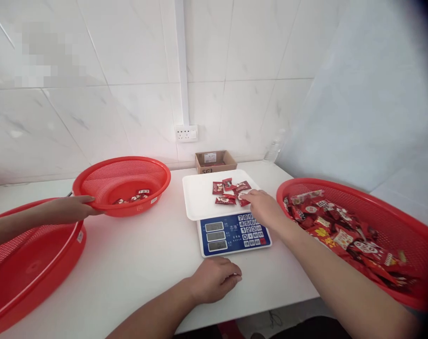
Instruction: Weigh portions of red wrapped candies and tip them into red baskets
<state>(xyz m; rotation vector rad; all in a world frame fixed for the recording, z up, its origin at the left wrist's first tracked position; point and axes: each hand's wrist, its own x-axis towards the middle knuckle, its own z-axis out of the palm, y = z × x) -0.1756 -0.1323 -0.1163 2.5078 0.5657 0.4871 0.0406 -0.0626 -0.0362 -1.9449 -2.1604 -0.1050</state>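
Red plastic forms the left basket [40, 278], its visible part bare, at the near left of the white surface [143, 259]. Over it reaches another person's hand [81, 207], its fingers at the rim of the middle basket [153, 200]; how firmly they grip cannot be told. A few packets lie in the bottom of that basket. Further right, a white socket [187, 133] is fixed on the tiled wall [139, 108] below a vertical strip. An open carton [228, 165] stands near the wall, behind the scale [235, 230]. The scale's white tray [196, 193] bears a small loose group of red packets [225, 200], toward its right side; the blue panel in front has three displays, too dim to read, and a keypad. Just in front of the scale, the left hand [214, 281] rests near the surface's front edge, fingers curled in and pressed together, thumb close against them. From the right, the right hand [261, 205] reaches over the tray, fingertips at the nearest packet; whether they pinch it cannot be told. Behind, a clear bottle [274, 149] leans by the wall. The right basket [386, 207], also red, holds many mixed red packs [344, 238] in a jumbled heap.
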